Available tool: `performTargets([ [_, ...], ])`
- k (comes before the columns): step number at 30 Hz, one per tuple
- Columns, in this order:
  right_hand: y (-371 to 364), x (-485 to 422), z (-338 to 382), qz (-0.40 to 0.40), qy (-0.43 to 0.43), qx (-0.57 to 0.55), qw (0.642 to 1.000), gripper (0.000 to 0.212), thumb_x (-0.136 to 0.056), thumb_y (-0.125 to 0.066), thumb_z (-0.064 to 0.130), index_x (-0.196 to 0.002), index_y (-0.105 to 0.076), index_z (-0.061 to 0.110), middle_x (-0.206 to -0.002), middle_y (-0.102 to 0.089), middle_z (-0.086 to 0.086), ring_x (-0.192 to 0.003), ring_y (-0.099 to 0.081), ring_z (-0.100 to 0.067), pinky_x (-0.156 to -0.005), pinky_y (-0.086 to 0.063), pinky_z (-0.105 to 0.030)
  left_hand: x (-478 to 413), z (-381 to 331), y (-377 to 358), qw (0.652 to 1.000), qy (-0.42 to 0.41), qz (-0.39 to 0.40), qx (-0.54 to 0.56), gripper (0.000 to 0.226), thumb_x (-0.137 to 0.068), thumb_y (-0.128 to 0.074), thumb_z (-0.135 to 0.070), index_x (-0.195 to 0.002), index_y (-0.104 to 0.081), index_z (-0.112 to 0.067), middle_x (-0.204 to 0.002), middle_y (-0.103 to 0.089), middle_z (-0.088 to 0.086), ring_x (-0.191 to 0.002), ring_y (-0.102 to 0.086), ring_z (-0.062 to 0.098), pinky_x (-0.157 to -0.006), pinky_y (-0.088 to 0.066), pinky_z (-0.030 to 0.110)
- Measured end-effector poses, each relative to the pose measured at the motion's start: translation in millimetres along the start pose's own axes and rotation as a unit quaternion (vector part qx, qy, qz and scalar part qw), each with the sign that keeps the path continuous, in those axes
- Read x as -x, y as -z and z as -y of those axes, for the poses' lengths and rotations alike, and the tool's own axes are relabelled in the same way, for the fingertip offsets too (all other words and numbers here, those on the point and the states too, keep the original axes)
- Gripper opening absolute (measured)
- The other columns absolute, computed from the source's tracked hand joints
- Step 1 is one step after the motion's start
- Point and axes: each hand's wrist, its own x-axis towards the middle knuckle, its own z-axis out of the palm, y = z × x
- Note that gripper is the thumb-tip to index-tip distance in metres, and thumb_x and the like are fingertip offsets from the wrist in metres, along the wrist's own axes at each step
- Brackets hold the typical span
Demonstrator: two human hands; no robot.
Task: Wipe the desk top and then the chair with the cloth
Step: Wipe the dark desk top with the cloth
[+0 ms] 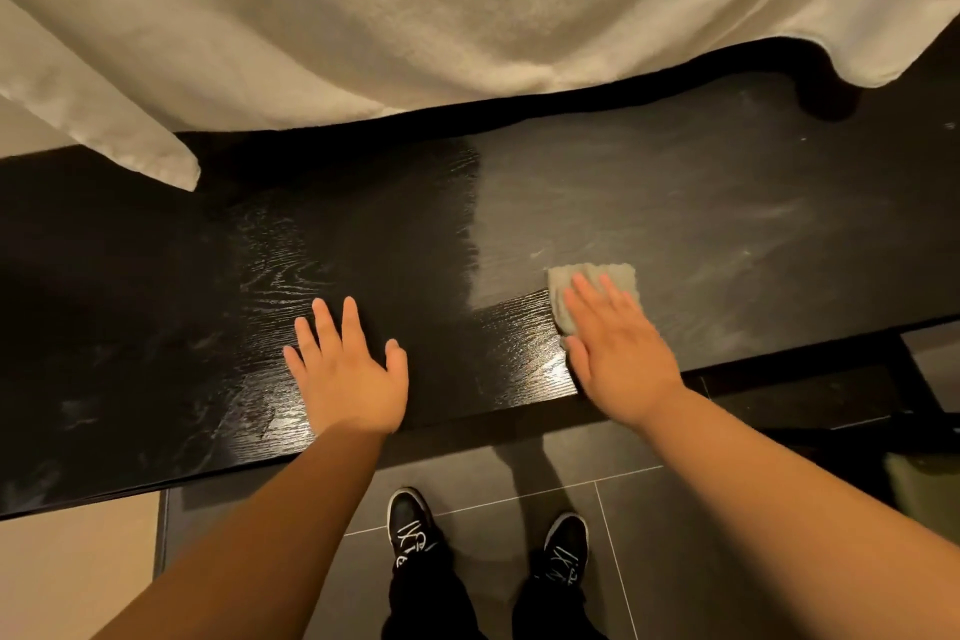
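A long black wood-grain desk top [363, 250] runs across the view. Its left and middle parts shine dark and wet; the right part looks dull and dusty grey. A small folded grey cloth [592, 278] lies on the desk near the front edge, at the border of the shiny and dull areas. My right hand [618, 348] presses flat on the cloth with straight fingers, covering its near half. To the left, my left hand [348, 369] rests flat on the bare desk, fingers spread. No chair is clearly in view.
A pale curtain or towel-like fabric [415, 16] hangs over the desk's far edge, one corner drooping at the left [171, 161]. Below the desk is dark tiled floor [493, 473] with my two black shoes [410, 525]. Dark framework [831, 395] sits under the desk at right.
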Motion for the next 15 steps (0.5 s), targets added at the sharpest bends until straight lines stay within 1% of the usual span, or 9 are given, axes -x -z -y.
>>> performTargets([
  [2,0,-2,8,-0.012,-0.060,-0.003,0.998,0.066,-0.102,-0.023,0.042,-0.159,-0.030,0.008,-0.167,-0.023,-0.012,-0.155,-0.013,-0.037,-0.124,-0.022,-0.053,0,1,-1,1.000,0.001,-0.003,-0.002,0.077,-0.099,-0.039,-0.055,-0.167,-0.018,-0.025,-0.175,-0.009,0.012,-0.160,-0.005,0.038,-0.129,-0.006,0.059],
  [3,-1,-4,21,-0.019,-0.077,-0.010,0.997,0.066,-0.103,-0.023,0.042,-0.159,-0.029,0.009,-0.167,-0.022,-0.013,-0.155,-0.012,-0.039,-0.125,-0.019,-0.054,0,1,-1,1.000,0.003,-0.002,0.000,0.077,-0.099,-0.039,-0.055,-0.166,-0.018,-0.025,-0.175,-0.009,0.011,-0.160,-0.004,0.038,-0.129,-0.006,0.058],
  [4,-2,-7,35,-0.015,-0.069,-0.018,0.997,0.065,-0.103,-0.022,0.042,-0.160,-0.027,0.010,-0.168,-0.021,-0.012,-0.155,-0.010,-0.040,-0.125,-0.016,-0.055,0,1,-1,1.000,0.005,-0.002,0.003,0.077,-0.098,-0.039,-0.056,-0.166,-0.018,-0.025,-0.175,-0.009,0.011,-0.160,-0.005,0.038,-0.129,-0.006,0.058],
  [6,-10,-9,60,0.013,0.028,-0.008,1.000,0.064,-0.104,-0.022,0.041,-0.161,-0.024,0.013,-0.169,-0.018,-0.010,-0.156,-0.007,-0.039,-0.126,-0.014,-0.054,0,0,1,1.000,0.004,-0.007,0.005,0.077,-0.098,-0.041,-0.055,-0.166,-0.020,-0.025,-0.175,-0.010,0.011,-0.160,-0.005,0.038,-0.129,-0.006,0.058],
  [8,-14,-9,64,0.029,0.131,0.001,0.991,0.062,-0.105,-0.028,0.041,-0.161,-0.026,0.016,-0.169,-0.019,-0.006,-0.156,-0.009,-0.036,-0.127,-0.012,-0.051,-1,0,2,1.000,0.004,-0.010,0.005,0.077,-0.099,-0.044,-0.054,-0.166,-0.021,-0.025,-0.175,-0.011,0.011,-0.160,-0.006,0.038,-0.129,-0.007,0.058],
  [10,-11,-13,46,0.023,0.172,-0.002,0.985,0.061,-0.104,-0.034,0.041,-0.160,-0.030,0.017,-0.168,-0.022,-0.005,-0.156,-0.013,-0.032,-0.127,-0.012,-0.047,0,0,2,1.000,0.003,-0.012,0.005,0.076,-0.099,-0.045,-0.053,-0.166,-0.022,-0.025,-0.174,-0.013,0.012,-0.160,-0.007,0.038,-0.129,-0.007,0.058],
  [12,-6,-16,17,0.008,0.136,-0.001,0.991,0.062,-0.103,-0.035,0.041,-0.159,-0.032,0.015,-0.168,-0.025,-0.006,-0.156,-0.016,-0.033,-0.126,-0.018,-0.051,0,-1,3,1.000,0.004,-0.011,0.007,0.076,-0.099,-0.046,-0.053,-0.166,-0.023,-0.025,-0.174,-0.013,0.012,-0.160,-0.008,0.038,-0.129,-0.008,0.058],
  [14,2,-15,-10,-0.003,0.047,-0.013,0.999,0.063,-0.102,-0.031,0.043,-0.158,-0.034,0.013,-0.167,-0.026,-0.008,-0.155,-0.017,-0.034,-0.122,-0.024,-0.055,0,-1,4,1.000,0.005,-0.012,0.012,0.076,-0.099,-0.046,-0.052,-0.166,-0.023,-0.025,-0.174,-0.013,0.012,-0.160,-0.007,0.037,-0.129,-0.007,0.058],
  [15,5,-16,-17,-0.004,0.007,-0.018,1.000,0.064,-0.102,-0.029,0.044,-0.158,-0.034,0.012,-0.167,-0.025,-0.008,-0.155,-0.017,-0.034,-0.122,-0.024,-0.055,0,-1,4,1.000,0.006,-0.013,0.012,0.076,-0.099,-0.047,-0.052,-0.166,-0.023,-0.025,-0.174,-0.013,0.011,-0.160,-0.007,0.037,-0.129,-0.007,0.057],
])
